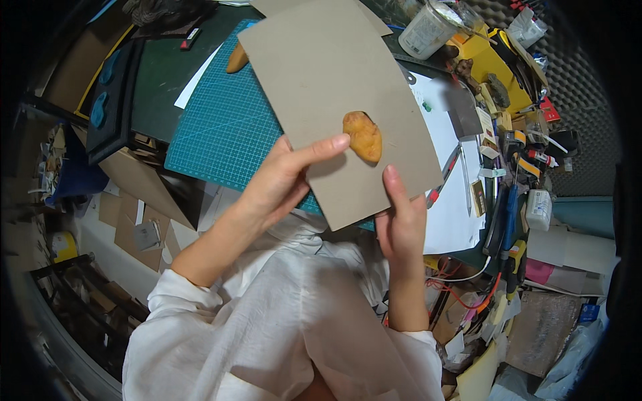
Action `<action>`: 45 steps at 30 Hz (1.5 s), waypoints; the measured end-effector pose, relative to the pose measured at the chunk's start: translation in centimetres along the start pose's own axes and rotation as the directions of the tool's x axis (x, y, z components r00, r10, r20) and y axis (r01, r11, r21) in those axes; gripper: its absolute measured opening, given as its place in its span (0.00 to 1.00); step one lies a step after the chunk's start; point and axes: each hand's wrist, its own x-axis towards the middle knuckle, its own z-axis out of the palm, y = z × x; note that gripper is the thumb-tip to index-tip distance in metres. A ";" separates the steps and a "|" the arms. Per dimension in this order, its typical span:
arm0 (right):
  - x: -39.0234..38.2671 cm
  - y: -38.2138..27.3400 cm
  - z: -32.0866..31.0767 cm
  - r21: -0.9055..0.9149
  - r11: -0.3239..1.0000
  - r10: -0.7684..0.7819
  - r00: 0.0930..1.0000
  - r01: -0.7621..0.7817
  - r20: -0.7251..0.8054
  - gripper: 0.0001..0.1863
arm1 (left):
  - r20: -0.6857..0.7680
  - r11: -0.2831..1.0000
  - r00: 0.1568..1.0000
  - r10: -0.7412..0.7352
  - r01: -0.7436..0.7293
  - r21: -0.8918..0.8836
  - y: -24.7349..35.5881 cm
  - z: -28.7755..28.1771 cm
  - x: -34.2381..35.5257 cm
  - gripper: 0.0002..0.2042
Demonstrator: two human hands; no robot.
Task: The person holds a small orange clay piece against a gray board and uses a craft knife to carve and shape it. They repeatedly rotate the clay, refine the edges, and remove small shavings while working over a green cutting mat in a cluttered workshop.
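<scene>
Both of my hands grip a grey-brown cardboard sheet (328, 73) held over the bench. My left hand (291, 174) has its thumb on top at the left side, its tip beside a lumpy orange-yellow piece (362, 136) that sits on the sheet. My right hand (401, 220) holds the lower right edge, thumb on top just below that piece, fingers mostly hidden underneath. A teal cutting mat (210, 127) lies under the sheet's left part, with another tan piece (236, 57) near its top. White paper (445, 204) shows at the right.
A dark green bench (160, 80) carries a black tray with blue shapes (101, 111) at left and a white bucket (424, 30) at back right. Tools, red and white cables and a white bottle (538, 208) crowd the right side. Cardboard offcuts (124, 227) lie lower left.
</scene>
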 end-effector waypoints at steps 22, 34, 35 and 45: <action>-1.8 1.7 -0.9 0.091 0.993 -0.079 0.997 0.078 0.014 0.25 | 0.007 0.968 0.983 0.186 -0.184 0.171 -0.4 0.4 0.0 0.22; -1.6 1.9 -0.7 0.003 0.995 -0.097 0.995 0.097 -0.006 0.32 | 0.001 0.963 0.979 0.204 -0.201 0.178 -0.7 0.2 0.2 0.21; -1.6 1.9 -0.7 0.003 0.995 -0.097 0.995 0.097 -0.007 0.32 | -0.004 0.961 0.978 0.211 -0.206 0.185 -0.8 0.1 0.2 0.21; -1.6 2.0 -0.8 0.055 0.991 -0.127 0.992 0.126 0.013 0.27 | 0.010 0.971 0.987 0.162 -0.162 0.174 -0.5 0.2 0.3 0.27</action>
